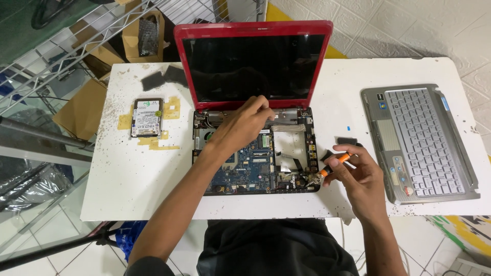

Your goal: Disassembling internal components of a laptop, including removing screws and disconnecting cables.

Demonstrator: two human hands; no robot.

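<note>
1. The red laptop (254, 110) sits mid-table, screen upright, its base opened to show the blue circuit board (250, 163).
2. The left hand (240, 128) reaches over the far part of the board, fingertips pressed together near the hinge; what they pinch cannot be told.
3. The right hand (360, 176) grips an orange-handled screwdriver (335, 163), tip at the base's near right corner.
4. A removed silver keyboard cover (420, 144) lies right; a hard drive (146, 117) lies left.

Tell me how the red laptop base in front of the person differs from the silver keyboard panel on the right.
The red laptop base lies open, its blue circuit board bare; the silver keyboard panel is closed over with keys. The base is hinged to an upright dark screen; the panel lies loose and flat. The left hand reaches into the base; nothing touches the panel. Both rest on the white table.
</note>
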